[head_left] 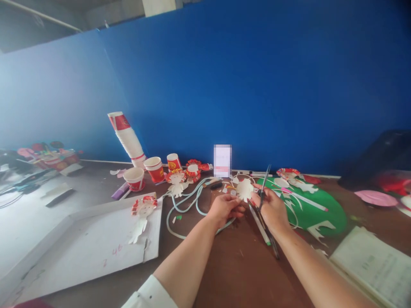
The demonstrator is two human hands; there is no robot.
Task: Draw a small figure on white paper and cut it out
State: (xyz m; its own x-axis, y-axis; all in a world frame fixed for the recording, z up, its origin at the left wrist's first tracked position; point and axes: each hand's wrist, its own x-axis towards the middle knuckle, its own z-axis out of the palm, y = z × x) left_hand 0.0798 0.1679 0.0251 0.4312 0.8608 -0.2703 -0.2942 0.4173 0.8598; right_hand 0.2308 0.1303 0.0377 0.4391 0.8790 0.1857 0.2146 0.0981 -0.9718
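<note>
My left hand [226,210] pinches a white paper cutout [245,189] with a scalloped, petal-like edge. Held up in my right hand [272,209] is a pair of dark-handled scissors [264,184], blades pointing away from me; the fingertips of this hand are at the cutout's right edge. My fingers partly cover the scissor handles. Under and beside the right hand, a white marker with a green end [260,224] and a dark pen-like stick [273,246] lie on the brown table [237,273].
A green round sheet [334,216] with paper scraps and a pink-tipped marker [310,202] lies right. An open notebook [369,261] sits front right. Left are a white box lid [96,239] bearing a red-and-white paper figure [143,209], paper cups [154,170], and a leaning cup stack [128,139]. A pale cable [171,222] loops centrally.
</note>
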